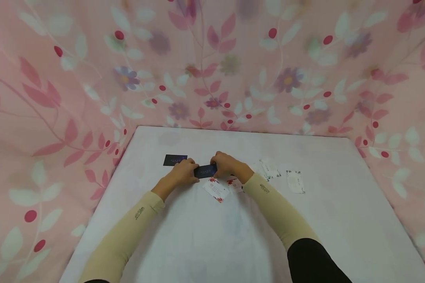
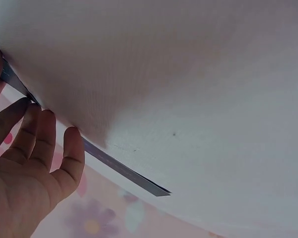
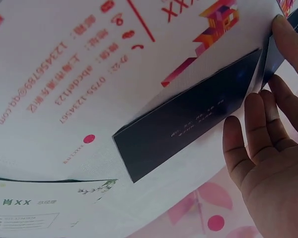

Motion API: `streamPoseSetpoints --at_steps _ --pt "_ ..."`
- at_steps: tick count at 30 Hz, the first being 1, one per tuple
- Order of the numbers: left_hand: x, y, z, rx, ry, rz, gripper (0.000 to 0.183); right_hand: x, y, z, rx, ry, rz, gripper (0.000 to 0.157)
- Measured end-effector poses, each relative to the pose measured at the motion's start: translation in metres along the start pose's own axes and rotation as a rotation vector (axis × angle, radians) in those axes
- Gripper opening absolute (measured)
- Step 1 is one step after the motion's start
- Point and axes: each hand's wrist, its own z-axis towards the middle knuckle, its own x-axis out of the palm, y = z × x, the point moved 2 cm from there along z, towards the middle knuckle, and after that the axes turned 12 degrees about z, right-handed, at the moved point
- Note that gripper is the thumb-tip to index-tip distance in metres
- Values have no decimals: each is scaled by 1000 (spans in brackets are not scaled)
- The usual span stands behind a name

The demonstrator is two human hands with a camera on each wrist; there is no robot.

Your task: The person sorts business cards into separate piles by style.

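A dark blue business card (image 1: 206, 171) with small pale print is held between both hands at the middle of the table. My left hand (image 1: 184, 171) pinches its left end between thumb and fingers, as the left wrist view also shows. The right hand (image 1: 229, 164) pinches the opposite end. Beside the left fingers lies a second dark card (image 1: 174, 159), seen nearly edge-on in the left wrist view. Another dark card (image 3: 188, 116) lies by the right fingers, mostly hidden in the head view by that hand.
Below the hands lie two white cards, one with red-orange corners (image 1: 216, 190) and one partly under the right forearm (image 1: 235, 183). White cards with green leaf borders lie to the right, including one set apart (image 1: 295, 182). A floral curtain (image 1: 212, 59) hangs behind the white table (image 1: 212, 243).
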Motion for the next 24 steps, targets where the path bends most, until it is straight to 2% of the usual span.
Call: streamPoseSetpoints --at_steps 2,6,10,16,24 --pt "4 -3 -2 5 7 -2 61 3 -2 -3 -2 1 18 51" --pt "5 -3 -4 -19 -28 -8 62 5 -6 -3 -40 -31 51 49" --pt "6 0 -4 -16 -33 -16 64 7 -8 0 -69 -14 55 49" --pt "4 3 -3 -6 -70 -43 66 2 -6 0 -58 -37 48 52" --pt "11 7 -2 -10 -65 -59 67 1 -1 -3 -72 -46 48 53"
